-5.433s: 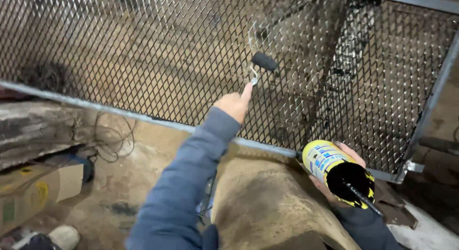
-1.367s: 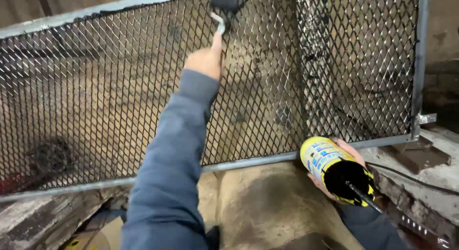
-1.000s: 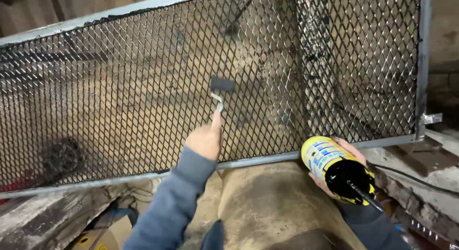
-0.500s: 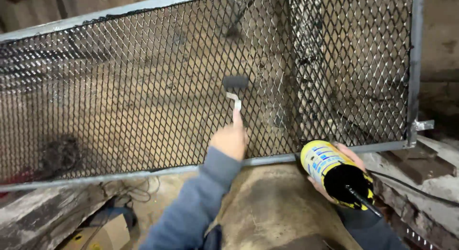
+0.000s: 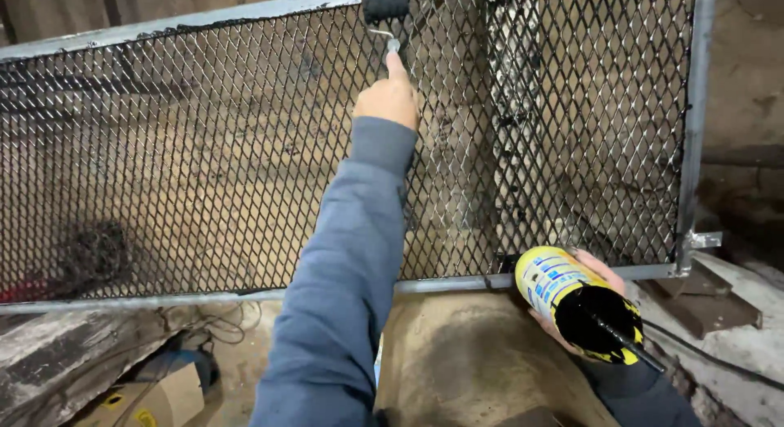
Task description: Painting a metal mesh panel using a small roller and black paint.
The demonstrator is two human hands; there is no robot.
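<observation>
My left hand (image 5: 387, 99) is stretched up and grips the handle of a small paint roller (image 5: 385, 6), whose black head rests on the top rail of a framed metal mesh panel (image 5: 204, 166). The mesh is dark with paint; its grey frame runs along the top, bottom and right side. My right hand (image 5: 581, 295) holds a yellow and blue paint can (image 5: 563, 292) low at the right, tilted toward me, with black paint inside and a thin stick poking out of it.
A sandy-brown mound (image 5: 482, 362) lies below the panel. Worn planks (image 5: 65, 353), a cardboard box (image 5: 147, 398) and loose cables (image 5: 212, 325) sit at the lower left. Concrete and wood pieces (image 5: 719, 304) lie at the right.
My left hand has swept the roller from the mesh's middle up to the top rail. The can in my right hand has stayed in place.
</observation>
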